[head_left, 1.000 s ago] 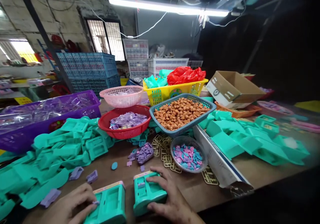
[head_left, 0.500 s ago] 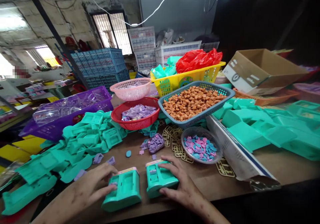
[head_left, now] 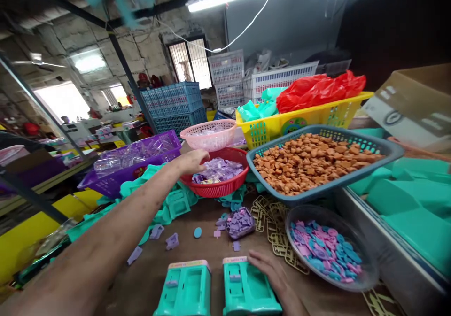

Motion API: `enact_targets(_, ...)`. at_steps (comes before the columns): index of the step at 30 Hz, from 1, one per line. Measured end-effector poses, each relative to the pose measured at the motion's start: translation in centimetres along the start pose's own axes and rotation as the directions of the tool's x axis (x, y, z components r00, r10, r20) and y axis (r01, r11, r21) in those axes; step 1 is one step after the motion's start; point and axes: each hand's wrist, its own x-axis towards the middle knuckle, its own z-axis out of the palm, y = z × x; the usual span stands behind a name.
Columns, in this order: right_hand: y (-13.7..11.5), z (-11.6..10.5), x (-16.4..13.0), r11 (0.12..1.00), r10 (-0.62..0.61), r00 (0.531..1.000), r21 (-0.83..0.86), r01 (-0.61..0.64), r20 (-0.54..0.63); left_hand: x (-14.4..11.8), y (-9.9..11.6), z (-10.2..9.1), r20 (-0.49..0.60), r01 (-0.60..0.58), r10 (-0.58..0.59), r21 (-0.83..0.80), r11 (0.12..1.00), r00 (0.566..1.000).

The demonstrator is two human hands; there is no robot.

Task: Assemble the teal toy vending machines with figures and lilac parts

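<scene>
My left hand (head_left: 193,162) reaches over the rim of the red basket (head_left: 214,191), at the purple plastic parts (head_left: 225,169) inside. Its fingertips point down and are partly hidden, so whether they hold a part is unclear. Two turquoise plastic toy housings (head_left: 188,288) lie side by side at the front edge of the table, each with a small purple piece in it and a printed strip along the top. My right hand (head_left: 275,278) rests against the right side of the right housing (head_left: 251,288), fingers stretched out and thumb out of sight.
A clear bowl (head_left: 369,273) of pink and blue pieces stands at right, below a blue-grey basket (head_left: 282,196) of orange-brown pieces. Purple parts (head_left: 240,223) sit in a small heap mid-table. Gold-coloured frames (head_left: 280,241) lie nearby. Turquoise parts (head_left: 178,203) are piled at left.
My left hand has left the left housing and moved forward to the red basket. My right hand stays by the right housing, its grip loosened. The view has tilted up and shifted left.
</scene>
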Motion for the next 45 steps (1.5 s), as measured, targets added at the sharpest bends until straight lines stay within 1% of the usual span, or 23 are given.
enact_targets(1,0.0,0.0,-0.1,1.000,0.008,1.000,0.006,-0.008,-0.001,1.5,-0.5,1.1,0.046,0.002,-0.003,0.019,1.000,0.999)
enact_targets(3,-0.1,-0.1,-0.2,1.000,0.025,1.000,0.018,-0.026,0.010,3.6,-1.4,3.0,0.123,0.006,-0.013,0.055,0.998,0.992)
enact_targets(6,0.0,-0.3,-0.3,0.997,0.054,0.998,0.047,-0.056,0.043,4.9,-2.4,4.4,0.164,0.018,-0.035,0.105,0.994,0.986)
enact_targets(9,0.2,-0.2,-0.3,0.995,0.059,0.996,0.072,-0.063,0.062,5.1,-3.1,4.4,0.147,0.030,-0.051,0.143,0.989,0.988)
enact_targets(13,0.4,0.2,-0.4,0.997,0.039,0.998,0.057,-0.041,0.039,4.9,-3.3,4.1,0.102,0.069,-0.088,0.179,0.981,0.991)
enact_targets(15,0.6,0.2,-0.5,0.998,0.027,0.999,0.050,-0.028,0.032,4.7,-3.2,4.2,0.071,0.108,-0.124,0.197,0.974,0.990)
enact_targets(19,0.5,-0.3,-0.3,0.999,-0.002,0.995,0.045,-0.003,0.100,4.4,-3.2,4.4,-0.019,0.223,-0.224,0.234,0.946,0.974)
enact_targets(22,-0.2,-0.7,0.0,0.998,0.014,0.993,0.053,-0.020,0.115,3.9,-2.6,3.9,-0.069,0.260,-0.251,0.241,0.935,0.966)
enact_targets(24,-0.8,-0.8,0.3,0.998,0.011,0.995,0.060,-0.017,0.101,3.4,-1.1,3.1,-0.107,0.235,-0.215,0.236,0.943,0.971)
enact_targets(25,-1.1,-0.9,0.4,0.998,0.006,0.995,0.063,-0.012,0.096,3.1,0.0,2.6,-0.134,0.209,-0.182,0.231,0.950,0.974)
enact_targets(27,-1.8,-0.9,0.8,0.997,0.001,0.996,0.073,-0.008,0.095,2.6,3.3,1.6,-0.191,0.110,-0.070,0.208,0.972,0.979)
enact_targets(29,-2.6,-1.0,1.1,0.996,0.012,0.996,0.087,-0.020,0.091,2.4,7.6,1.0,-0.223,-0.092,0.123,0.142,0.985,0.967)
enact_targets(30,-2.9,-1.1,1.2,0.995,0.024,0.996,0.092,-0.032,0.084,2.5,10.0,0.8,-0.240,-0.258,0.267,0.068,0.964,0.933)
enact_targets(31,-3.3,-1.2,1.2,0.995,0.041,0.996,0.092,-0.049,0.077,2.8,12.5,0.8,-0.260,-0.377,0.367,0.013,0.926,0.893)
enact_targets(32,-3.6,-1.3,1.1,0.994,0.063,0.995,0.088,-0.069,0.072,3.4,14.8,1.0,-0.217,-0.433,0.422,-0.002,0.901,0.880)
enact_targets(33,-3.8,-1.4,1.0,0.992,0.085,0.994,0.083,-0.091,0.069,4.2,16.9,1.2,-0.129,-0.411,0.408,0.001,0.912,0.904)
enact_targets(34,-3.9,-1.4,1.0,0.991,0.105,0.992,0.080,-0.111,0.070,5.2,18.5,1.5,-0.010,-0.333,0.333,0.035,0.942,0.943)
enact_targets(35,-3.9,-1.5,0.9,0.989,0.119,0.990,0.079,-0.124,0.070,6.2,19.8,1.7,0.080,-0.229,0.222,0.085,0.970,0.972)
enact_targets(36,-4.0,-1.5,0.8,0.988,0.126,0.990,0.079,-0.131,0.069,7.2,20.6,1.9,0.131,-0.189,0.173,0.125,0.974,0.976)
enact_targets(38,-4.0,-1.6,0.7,0.988,0.128,0.989,0.080,-0.134,0.070,8.8,21.3,2.1,0.155,-0.190,0.164,0.166,0.968,0.974)
enact_targets(41,-4.0,-1.7,0.7,0.989,0.120,0.989,0.082,-0.127,0.081,9.8,21.2,2.0,0.091,-0.282,0.269,0.189,0.941,0.959)
enact_targets(43,-4.0,-1.8,0.7,0.988,0.118,0.989,0.085,-0.126,0.091,10.3,20.8,2.1,0.039,-0.305,0.303,0.193,0.933,0.952)
enact_targets(45,-4.0,-1.8,0.8,0.988,0.116,0.988,0.091,-0.125,0.097,10.7,20.2,2.4,-0.018,-0.305,0.311,0.152,0.940,0.950)
